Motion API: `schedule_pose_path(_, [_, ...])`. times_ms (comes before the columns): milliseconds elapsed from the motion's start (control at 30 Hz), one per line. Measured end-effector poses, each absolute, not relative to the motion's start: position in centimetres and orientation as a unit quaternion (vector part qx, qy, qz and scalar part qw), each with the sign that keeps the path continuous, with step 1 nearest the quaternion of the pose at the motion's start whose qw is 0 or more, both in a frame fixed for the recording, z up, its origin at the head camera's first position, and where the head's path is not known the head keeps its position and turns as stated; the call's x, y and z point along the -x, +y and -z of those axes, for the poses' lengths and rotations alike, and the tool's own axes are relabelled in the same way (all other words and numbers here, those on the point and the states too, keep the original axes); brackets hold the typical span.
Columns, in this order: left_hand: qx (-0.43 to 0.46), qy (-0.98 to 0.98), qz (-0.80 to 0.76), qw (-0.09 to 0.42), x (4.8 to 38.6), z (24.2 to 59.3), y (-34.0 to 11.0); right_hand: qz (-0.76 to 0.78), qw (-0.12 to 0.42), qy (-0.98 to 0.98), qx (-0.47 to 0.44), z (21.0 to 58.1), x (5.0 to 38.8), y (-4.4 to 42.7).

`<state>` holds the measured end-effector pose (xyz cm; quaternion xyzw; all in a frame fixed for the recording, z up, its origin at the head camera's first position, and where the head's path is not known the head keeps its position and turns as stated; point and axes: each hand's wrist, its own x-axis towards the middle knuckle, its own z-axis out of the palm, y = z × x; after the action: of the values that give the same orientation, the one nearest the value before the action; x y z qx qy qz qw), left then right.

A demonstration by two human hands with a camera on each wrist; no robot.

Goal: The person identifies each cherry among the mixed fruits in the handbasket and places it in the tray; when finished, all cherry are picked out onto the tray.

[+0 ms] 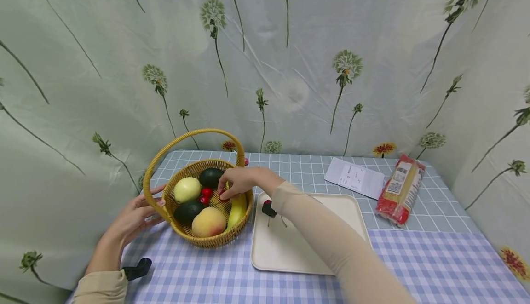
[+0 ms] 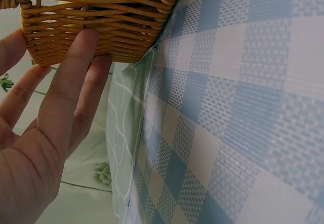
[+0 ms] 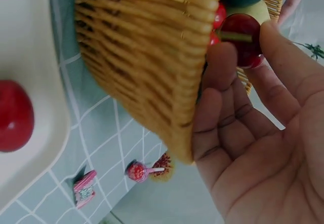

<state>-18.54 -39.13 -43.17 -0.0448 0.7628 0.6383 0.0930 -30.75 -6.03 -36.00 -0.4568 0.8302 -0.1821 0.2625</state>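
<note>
Over the wicker basket (image 1: 207,243), my right hand (image 1: 242,180) pinches a dark red cherry (image 3: 242,40) between thumb and finger. My left hand (image 1: 134,214) is at the basket's left side, its fingertips touching the woven wall (image 2: 109,29). Inside the basket are a peach (image 1: 209,222), a banana (image 1: 237,209), a pale green round fruit (image 1: 187,190), two dark green avocados (image 1: 188,212) and small red cherries (image 1: 204,200). A white tray (image 1: 281,253) stands right of the basket, under my right forearm. On it lies a red cherry (image 3: 14,116), mostly hidden in the head view.
A tall arched handle (image 1: 194,132) rises over the basket. At the back right lie a white labelled packet (image 1: 354,177) and a red-and-clear bag of noodles (image 1: 400,191). Behind the basket are a lollipop (image 3: 136,172) and a pink wrapped candy (image 3: 84,189). A floral curtain surrounds the table.
</note>
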Motion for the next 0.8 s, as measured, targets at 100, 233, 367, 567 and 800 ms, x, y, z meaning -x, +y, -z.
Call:
schedule_pose_path(100, [0.045, 0.763, -0.639, 0.091, 18.5, 43.1, -39.1, 0.198, 0.252, 0.828, 0.459, 36.0, 31.0, -5.2])
schedule_pose_path(233, [0.043, 0.762, -0.640, 0.091, 18.5, 43.1, -39.2, 0.236, 0.261, 0.818, 0.454, 35.9, 31.2, -3.9])
schedule_pose_path(367, [0.045, 0.760, -0.643, 0.091, 18.5, 43.3, -39.2, 0.267, 0.267, 0.808, 0.452, 35.9, 31.4, -2.3])
schedule_pose_path(567, [0.043, 0.759, -0.643, 0.095, 18.6, 43.5, -39.1, 0.274, 0.243, 0.817, 0.446, 35.9, 31.5, 0.2])
schedule_pose_path(800, [0.037, 0.748, -0.657, 0.091, 18.6, 43.3, -39.3, 0.279, 0.218, 0.827, 0.436, 36.2, 31.7, 3.3])
